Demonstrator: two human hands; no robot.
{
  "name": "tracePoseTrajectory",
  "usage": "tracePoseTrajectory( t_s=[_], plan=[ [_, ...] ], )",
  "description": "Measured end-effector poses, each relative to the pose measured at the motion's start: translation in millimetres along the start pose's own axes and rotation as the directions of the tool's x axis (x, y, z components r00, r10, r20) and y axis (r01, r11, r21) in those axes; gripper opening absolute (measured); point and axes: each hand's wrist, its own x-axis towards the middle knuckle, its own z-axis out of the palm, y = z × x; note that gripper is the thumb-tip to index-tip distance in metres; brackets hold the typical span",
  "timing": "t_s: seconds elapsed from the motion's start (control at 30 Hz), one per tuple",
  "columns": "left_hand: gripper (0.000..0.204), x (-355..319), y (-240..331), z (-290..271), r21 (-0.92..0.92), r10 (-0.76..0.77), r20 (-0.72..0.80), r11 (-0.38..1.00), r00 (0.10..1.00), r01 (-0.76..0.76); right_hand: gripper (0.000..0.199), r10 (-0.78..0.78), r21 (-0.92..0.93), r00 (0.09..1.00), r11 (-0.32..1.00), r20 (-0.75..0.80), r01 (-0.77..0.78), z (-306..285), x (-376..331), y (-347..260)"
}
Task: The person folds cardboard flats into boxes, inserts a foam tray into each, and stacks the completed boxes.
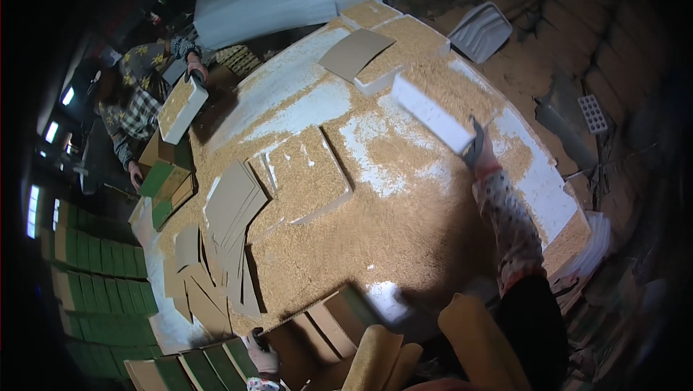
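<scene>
My right hand (476,147), in a grey glove, reaches across the table and grips the near end of a white foam box (432,113). The box is tilted, its long white side toward me and slightly blurred. My left hand (263,356), gloved with dark fingertips, is closed on the rim of an open cardboard box (314,333) at the near edge. Loose tan material (375,239), like sawdust or grain, covers much of the table. A filled foam tray (303,174) sits in the middle, beside overlapping cardboard sheets (234,203).
At the left, a co-worker (137,95) holds a filled foam box (182,111) over an open green-and-brown carton (167,174). Green cartons (101,254) stand in rows at lower left. Filled foam boxes (404,34), a cardboard sheet (356,53) and a plastic-wrapped stack (285,1) lie at the far side.
</scene>
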Motion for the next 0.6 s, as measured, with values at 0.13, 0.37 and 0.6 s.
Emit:
tracePoseTrajectory(
  t_s=[0.13, 0.37, 0.6],
  plan=[
    [0.047, 7.7, 7.5, 19.3, -0.475, -0.062, -0.121, 0.88, 0.991, -0.003, 0.045, 0.598, 0.584, 0.62, 0.289, 0.509, -0.759, -13.0, -109.2, -90.3],
    [0.017, 107.9, -45.5, 84.2, -0.899, -0.12, 0.069, 0.423, 0.99, 0.114, 0.044, -0.163, -0.162, 0.499, 0.823, 0.851, 0.545, 54.3, -201.8, -284.0],
    [0.07, 56.4, 17.8, 11.7, -0.882, 0.084, 0.458, -0.081, 0.885, 0.464, 0.06, 0.687, -0.24, 0.39, 0.633, 0.614, -0.736, 180.8, -293.8, -338.2]
  ],
)
